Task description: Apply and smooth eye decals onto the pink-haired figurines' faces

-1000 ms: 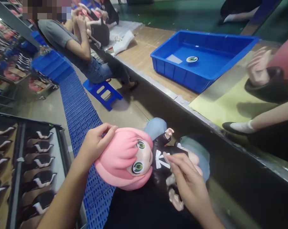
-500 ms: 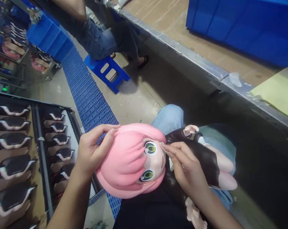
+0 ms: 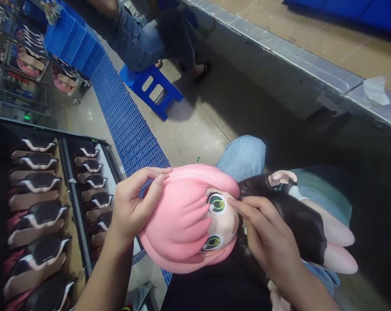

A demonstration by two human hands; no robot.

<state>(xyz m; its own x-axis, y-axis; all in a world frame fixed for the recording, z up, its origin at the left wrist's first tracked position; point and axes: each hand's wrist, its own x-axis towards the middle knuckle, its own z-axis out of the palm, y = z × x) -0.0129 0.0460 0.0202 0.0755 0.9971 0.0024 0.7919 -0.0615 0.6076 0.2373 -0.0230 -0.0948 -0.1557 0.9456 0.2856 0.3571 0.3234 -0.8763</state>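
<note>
Crosswise on your lap (image 3: 331, 190), the doll (image 3: 222, 224) runs from its crown (image 3: 165, 216), under your left hand (image 3: 135, 201), grip partly hidden, to 2 legs (image 3: 333, 226) rightward; your right hand (image 3: 273, 237), fingers (image 3: 244, 208) pinched together, contents unclear, sits beside 1 eye (image 3: 217, 204).

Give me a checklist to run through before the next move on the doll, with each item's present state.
1. Doll supported: ok, the doll lies across the lap, over the blue jeans.
2. Head steadied: ok, the left hand is on the pink hair.
3. Working hand placed: ok, the right hand has its fingertips at the face, beside one green eye.
4. Something pinched in those fingertips: cannot tell, too small.
5. Black dress fully in view: not ok, partly covered by the right hand.
</note>
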